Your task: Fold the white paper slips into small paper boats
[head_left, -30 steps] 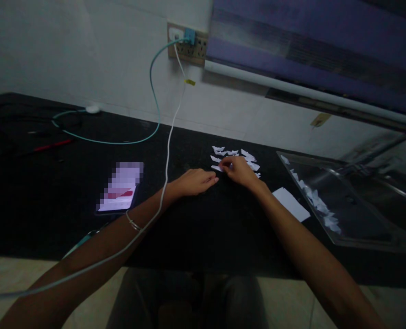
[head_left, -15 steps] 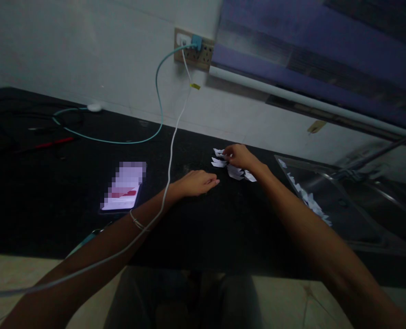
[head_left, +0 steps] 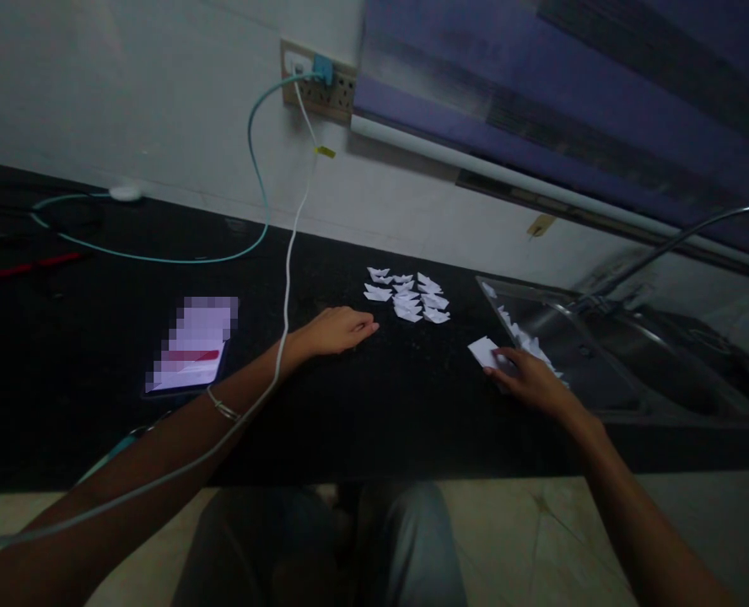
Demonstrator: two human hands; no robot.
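Observation:
My right hand (head_left: pixel 530 381) is at a piece of white paper (head_left: pixel 483 351) on the dark counter, its thumb and fingers closed over the paper's right side. Whether this is one sheet or a small stack, I cannot tell. Resting on the counter further left, my left hand (head_left: pixel 342 331) has its fingers curled together, with nothing visible in them. Several small folded paper boats (head_left: pixel 406 297) stand in a cluster just beyond and to the right of it.
White paper pieces (head_left: pixel 526 341) lie along the left rim of the metal sink (head_left: pixel 608 371). A lit phone (head_left: pixel 188 354) is at left. A white cable (head_left: pixel 289 287) from the wall socket (head_left: pixel 333 93) crosses over my left forearm. A teal cable (head_left: pixel 178 260) loops behind.
My right hand has left the paper boats and moved right and nearer, onto the white paper by the sink. My left hand stays on the counter. The view has shifted to the right.

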